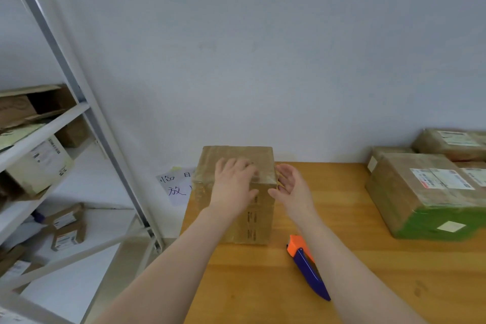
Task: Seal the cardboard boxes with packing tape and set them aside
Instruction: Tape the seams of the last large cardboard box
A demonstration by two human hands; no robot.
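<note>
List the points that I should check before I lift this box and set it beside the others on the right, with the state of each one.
1. The box stands flat on the table: ok.
2. The left hand rests flat on top of the box: ok.
3. The right hand is open at the right side of the box; whether it touches: cannot tell.
4. The box is fully sealed: cannot tell, its top is blurred and partly under the left hand.
5. The tape dispenser lies apart from the box, in no hand: ok.
6. Bare table shows between the box and the stacked boxes: ok.
</note>
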